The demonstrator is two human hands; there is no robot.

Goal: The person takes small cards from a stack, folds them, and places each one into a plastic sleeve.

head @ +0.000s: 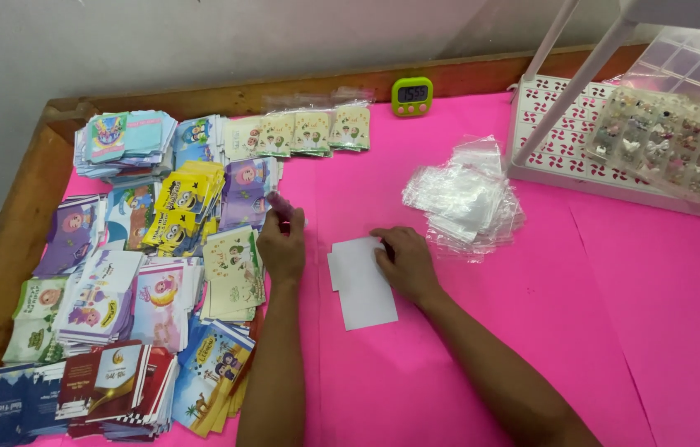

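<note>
Pink tabletop (466, 348), card stacks (118, 273) at left. Right hand (404, 261) flat, fingers spread, pinning white envelope (362, 285) at center. Left hand (281, 240) pinching small pinkish item, unclear what. Best kept pressed flat, edges squared.

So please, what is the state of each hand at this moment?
Left hand: closed on a small clear plastic sleeve, above the card stacks.
Right hand: open, holding nothing, fingers resting flat on the white envelopes.
</note>
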